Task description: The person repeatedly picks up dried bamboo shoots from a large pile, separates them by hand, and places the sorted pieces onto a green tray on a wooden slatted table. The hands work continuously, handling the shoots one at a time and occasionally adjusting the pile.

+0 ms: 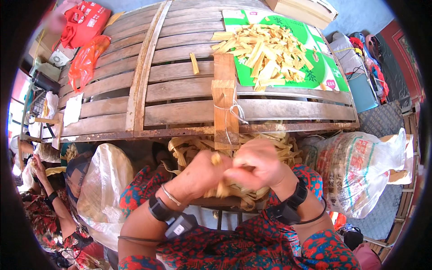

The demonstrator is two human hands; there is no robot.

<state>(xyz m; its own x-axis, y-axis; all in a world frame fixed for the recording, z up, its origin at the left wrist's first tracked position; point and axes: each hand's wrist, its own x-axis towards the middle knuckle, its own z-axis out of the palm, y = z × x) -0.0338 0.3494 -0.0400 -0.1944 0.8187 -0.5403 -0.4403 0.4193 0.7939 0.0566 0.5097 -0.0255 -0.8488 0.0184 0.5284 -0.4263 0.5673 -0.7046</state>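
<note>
Over my lap, my left hand [202, 174] is closed around a pale-yellow dried strip [216, 159], whose end pokes out above the fingers. Right up against it, my right hand [257, 165] is curled in a fist and smeared by motion; what it grips is mostly hidden, seemingly part of the same strip. Below and behind both hands lies a heap of long, leaf-like yellow strips [283, 150]. Just beyond my hands stands a wooden block [224, 118] with white string tied around it, at the table's near edge. Short folded yellow pieces [265, 54] are piled farther back.
The pile rests on a green printed sheet [330, 74] on the slatted table [175, 92]. One loose piece [194, 63] lies apart. Red bags [85, 22] sit far left. Stuffed sacks [355, 173] [105, 189] flank me. Another person's arm [58, 202] works at the left.
</note>
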